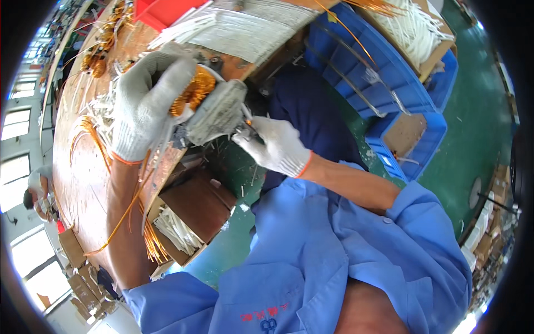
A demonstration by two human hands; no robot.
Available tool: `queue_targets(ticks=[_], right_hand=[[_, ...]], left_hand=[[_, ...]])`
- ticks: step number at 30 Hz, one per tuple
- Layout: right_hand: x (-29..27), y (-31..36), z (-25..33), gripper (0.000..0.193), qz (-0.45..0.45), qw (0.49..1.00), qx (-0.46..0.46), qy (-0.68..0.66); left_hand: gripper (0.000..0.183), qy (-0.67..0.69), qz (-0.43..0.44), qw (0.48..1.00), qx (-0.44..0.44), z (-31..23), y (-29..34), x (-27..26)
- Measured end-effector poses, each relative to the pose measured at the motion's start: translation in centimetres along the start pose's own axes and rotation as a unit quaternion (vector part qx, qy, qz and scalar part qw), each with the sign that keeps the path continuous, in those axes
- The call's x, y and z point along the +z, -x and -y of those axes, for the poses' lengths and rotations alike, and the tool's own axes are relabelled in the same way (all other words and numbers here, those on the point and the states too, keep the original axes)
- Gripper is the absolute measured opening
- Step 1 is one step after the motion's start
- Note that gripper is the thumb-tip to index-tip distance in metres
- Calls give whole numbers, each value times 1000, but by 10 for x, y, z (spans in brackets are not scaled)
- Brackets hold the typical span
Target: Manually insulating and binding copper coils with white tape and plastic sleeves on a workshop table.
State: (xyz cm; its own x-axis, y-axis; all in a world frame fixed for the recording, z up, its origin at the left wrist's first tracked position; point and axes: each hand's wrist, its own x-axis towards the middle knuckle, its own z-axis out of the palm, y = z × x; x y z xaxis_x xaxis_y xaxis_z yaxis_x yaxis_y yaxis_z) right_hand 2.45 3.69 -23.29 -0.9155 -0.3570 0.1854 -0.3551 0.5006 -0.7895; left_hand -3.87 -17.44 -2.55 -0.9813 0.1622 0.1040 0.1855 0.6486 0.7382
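My left hand [146, 103], in a white knitted glove with an orange cuff, is curled round a copper-wire coil [193, 92] with a white rim. The coil sits against a worn grey metal block [218, 116] at the edge of the bench. On the other side of that block is my right hand [272, 143], gloved the same way. Its thumb and fingers are pinched together close to a small dark part and a bit of copper colour. What they hold is too small to make out.
Orange wires [83, 133] and white sleeves lie on the wooden bench [69, 183]. A red bin [158, 12] stands at the back. Below the bench, a cardboard box [192, 220] holds white strips. Blue crates [356, 61] stand at the right, with white tubes in a carton [411, 28].
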Motion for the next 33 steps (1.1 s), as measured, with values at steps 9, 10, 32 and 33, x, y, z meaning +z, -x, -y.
queue_targets(ticks=[9,10,32,33], right_hand=[[-72,-30,9,18,234,951,-144,139],[-80,-35,6,17,263,943,-159,130],[-220,-247,-135,20,-287,933,5,219],[-228,-244,-128,21,-319,928,-34,190]], left_hand=[[28,-38,-204,966,-157,122,116,17],[25,-35,-188,967,-166,132,122,15],[26,-419,-89,903,35,271,-8,-117],[28,-371,-99,923,-19,252,-14,-105]])
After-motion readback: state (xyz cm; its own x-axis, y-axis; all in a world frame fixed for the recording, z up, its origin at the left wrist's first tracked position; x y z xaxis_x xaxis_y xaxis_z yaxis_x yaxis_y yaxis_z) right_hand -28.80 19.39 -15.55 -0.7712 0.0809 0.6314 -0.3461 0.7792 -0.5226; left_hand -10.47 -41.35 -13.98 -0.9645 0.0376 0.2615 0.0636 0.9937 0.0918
